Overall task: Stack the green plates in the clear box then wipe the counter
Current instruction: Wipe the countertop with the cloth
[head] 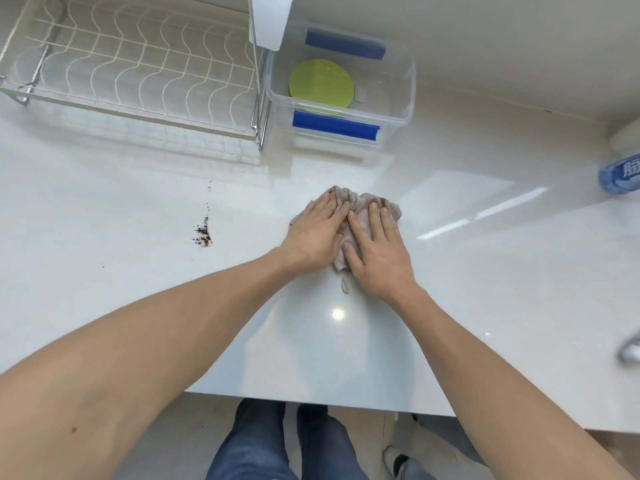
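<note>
Straight fingers of left hand (317,233) and right hand (375,252) press flat on a crumpled cloth (360,206) on the glossy white counter (138,299). Left: dark crumbs (203,233). Behind: wire rack (138,64), clear box (341,81) containing green plates (321,83).

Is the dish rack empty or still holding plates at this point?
Empty. The dish rack shows only bare wire slots, and the green plates lie inside the clear box beside it.
</note>
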